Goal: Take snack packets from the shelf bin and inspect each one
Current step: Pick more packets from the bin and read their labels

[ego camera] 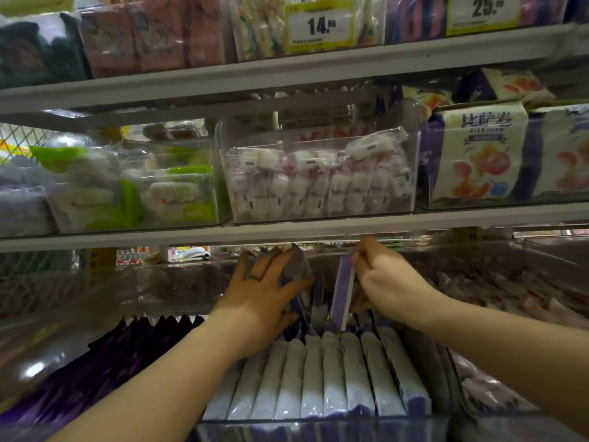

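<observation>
A clear shelf bin (318,425) on the lowest shelf holds a row of several upright white and purple snack packets (331,374). My left hand (264,298), with a ring on one finger, reaches into the back of the bin and grips a purple packet (298,266) that leans to the right. My right hand (382,279) pinches the top of another purple packet (342,288), which stands upright, raised above the row. The lower ends of both held packets are hidden among the others.
Dark purple packets (105,371) fill the bin to the left, pinkish ones (497,387) the bin to the right. The shelf edge (287,231) runs just above my hands. Above it stand clear bins of white sweets (318,183), green packs (134,193) and boxed snacks (478,154).
</observation>
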Tool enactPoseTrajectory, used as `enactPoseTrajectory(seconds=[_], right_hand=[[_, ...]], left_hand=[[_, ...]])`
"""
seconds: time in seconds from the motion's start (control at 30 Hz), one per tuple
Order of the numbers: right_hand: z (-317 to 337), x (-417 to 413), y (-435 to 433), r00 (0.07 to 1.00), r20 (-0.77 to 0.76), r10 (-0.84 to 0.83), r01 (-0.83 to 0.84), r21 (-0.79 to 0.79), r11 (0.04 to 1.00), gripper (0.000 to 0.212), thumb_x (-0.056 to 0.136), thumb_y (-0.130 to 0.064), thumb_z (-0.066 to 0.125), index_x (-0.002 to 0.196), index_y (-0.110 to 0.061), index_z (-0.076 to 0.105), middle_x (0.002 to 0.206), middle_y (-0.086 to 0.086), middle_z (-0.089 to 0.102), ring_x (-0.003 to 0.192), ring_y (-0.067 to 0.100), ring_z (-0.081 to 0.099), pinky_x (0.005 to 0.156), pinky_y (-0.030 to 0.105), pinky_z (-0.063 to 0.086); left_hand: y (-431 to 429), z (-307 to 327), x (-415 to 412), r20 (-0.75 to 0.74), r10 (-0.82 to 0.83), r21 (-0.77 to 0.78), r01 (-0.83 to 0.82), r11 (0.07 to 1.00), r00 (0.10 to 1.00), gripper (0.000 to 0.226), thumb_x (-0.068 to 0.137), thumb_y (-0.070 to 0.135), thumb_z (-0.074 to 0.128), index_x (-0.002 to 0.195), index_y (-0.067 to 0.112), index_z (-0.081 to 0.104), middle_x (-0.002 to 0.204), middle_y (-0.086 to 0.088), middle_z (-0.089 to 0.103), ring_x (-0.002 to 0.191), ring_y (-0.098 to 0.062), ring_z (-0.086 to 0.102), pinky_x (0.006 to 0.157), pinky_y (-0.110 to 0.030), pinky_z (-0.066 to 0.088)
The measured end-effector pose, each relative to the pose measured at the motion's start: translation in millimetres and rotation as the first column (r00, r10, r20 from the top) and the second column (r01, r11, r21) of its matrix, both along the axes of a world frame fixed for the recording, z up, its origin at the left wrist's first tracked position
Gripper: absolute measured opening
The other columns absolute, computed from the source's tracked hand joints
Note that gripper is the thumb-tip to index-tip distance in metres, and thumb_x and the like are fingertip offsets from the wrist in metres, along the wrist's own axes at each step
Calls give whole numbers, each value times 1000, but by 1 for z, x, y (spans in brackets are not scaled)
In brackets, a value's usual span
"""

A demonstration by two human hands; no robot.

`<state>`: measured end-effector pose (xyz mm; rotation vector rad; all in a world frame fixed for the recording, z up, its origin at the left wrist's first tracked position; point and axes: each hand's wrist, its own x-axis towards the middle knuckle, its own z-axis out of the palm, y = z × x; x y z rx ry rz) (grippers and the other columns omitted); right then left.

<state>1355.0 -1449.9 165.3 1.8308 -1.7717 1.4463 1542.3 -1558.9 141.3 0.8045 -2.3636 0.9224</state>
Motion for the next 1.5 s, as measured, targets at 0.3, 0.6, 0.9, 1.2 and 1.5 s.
enactPoseTrajectory(seconds=[0.3,0.6,0.9,1.2,1.5], right_hand=[[-15,7,69,985,147,91,-52,-247,968,15,103,-21,37,90,-20,45,88,13,63,78,29,66,69,49,58],[-98,51,136,928,187,322,-227,-403,887,21,103,-16,37,99,-34,47,120,-6,59,105,14,63,86,42,56],[-187,69,177,865,162,476,-431,-246,868,8,86,-30,42,84,-32,49,138,-28,47,132,1,42,104,33,41],[-219,72,161,651,666,365,-453,-46,890,38,80,-40,70,111,-19,64,102,1,75,93,17,72,82,42,59],[-262,64,136,597,765,240,-520,141,843,20,83,-19,73,103,-15,69,94,7,77,86,25,74,81,48,58]], left_hand=[[50,-12,15,-182,-55,36,63,997,982,48,93,51,50,139,41,42,158,2,20,146,-22,17,119,-54,10],[145,-58,12,-820,-13,470,685,556,572,40,102,40,42,96,11,69,75,0,72,66,-15,68,61,-31,51],[187,-120,35,-877,281,346,918,-195,391,32,89,25,61,119,14,64,111,-6,73,96,-18,71,72,-28,60],[191,-181,54,-750,203,598,777,-197,629,53,73,13,75,122,21,56,104,-3,75,92,-21,73,69,-33,59],[177,-238,42,-730,308,580,791,-193,610,31,84,24,68,114,21,63,106,-5,75,96,-24,72,77,-40,61]])
